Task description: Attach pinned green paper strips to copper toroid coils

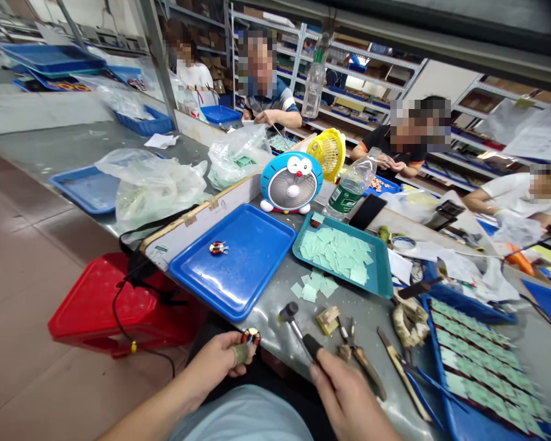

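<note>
Toroid coil [251, 336] is pinched at lower centre by the left hand [215, 361], finger tape [240, 354] probably there to save the skin, while a small hammer [298, 327] is clenched by its black handle in the right hand [344, 392].

Two hands [215, 367], two toroid coils [218, 248] (one held), two desk fans [290, 182], one teal tray [342, 288], four co-workers [261, 79]

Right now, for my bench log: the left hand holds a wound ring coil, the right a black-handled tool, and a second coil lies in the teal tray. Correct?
Not quite: the head view shows the second coil lying in the blue tray, not the teal tray. The left hand does hold the wound ring coil, and the right hand the black-handled tool.
</note>
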`<state>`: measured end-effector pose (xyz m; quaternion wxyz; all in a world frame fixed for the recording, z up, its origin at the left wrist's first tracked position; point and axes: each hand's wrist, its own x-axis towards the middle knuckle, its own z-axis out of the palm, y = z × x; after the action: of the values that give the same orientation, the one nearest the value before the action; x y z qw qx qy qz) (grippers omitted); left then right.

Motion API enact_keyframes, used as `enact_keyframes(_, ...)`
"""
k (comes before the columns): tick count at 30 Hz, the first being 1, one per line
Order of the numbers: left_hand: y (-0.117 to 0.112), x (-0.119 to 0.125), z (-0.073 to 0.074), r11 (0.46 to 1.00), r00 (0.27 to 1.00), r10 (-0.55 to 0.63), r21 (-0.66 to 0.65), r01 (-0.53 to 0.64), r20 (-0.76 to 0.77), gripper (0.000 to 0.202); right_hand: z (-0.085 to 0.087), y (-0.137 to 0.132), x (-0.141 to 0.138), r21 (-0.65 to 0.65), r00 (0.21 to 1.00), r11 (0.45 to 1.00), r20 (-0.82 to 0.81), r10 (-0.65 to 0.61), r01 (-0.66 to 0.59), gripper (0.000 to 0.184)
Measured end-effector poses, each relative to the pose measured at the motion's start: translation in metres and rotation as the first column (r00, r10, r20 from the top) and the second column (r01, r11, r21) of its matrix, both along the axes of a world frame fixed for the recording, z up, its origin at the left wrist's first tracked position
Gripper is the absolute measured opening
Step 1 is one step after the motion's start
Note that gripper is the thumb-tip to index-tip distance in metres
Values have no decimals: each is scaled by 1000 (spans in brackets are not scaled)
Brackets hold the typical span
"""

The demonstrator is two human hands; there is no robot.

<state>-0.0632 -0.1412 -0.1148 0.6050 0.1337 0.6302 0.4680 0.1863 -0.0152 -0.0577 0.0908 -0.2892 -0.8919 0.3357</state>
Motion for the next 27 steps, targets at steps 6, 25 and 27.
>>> enact_keyframes(6,3,2,-1,1000,998,-20,-16,21,59,42,-6,-10,-9,-116,999,993,38,15,-11,20)
enact_keyframes(25,3,3,-7,998,998,-57,8,56,35,40,11,-2,-39,270,950,913,150,273,-305,24)
enact_keyframes(27,2,3,-3,996,997,-80,43,79,21,42,12,2,-31,204,979,958,94,184,-199,24)
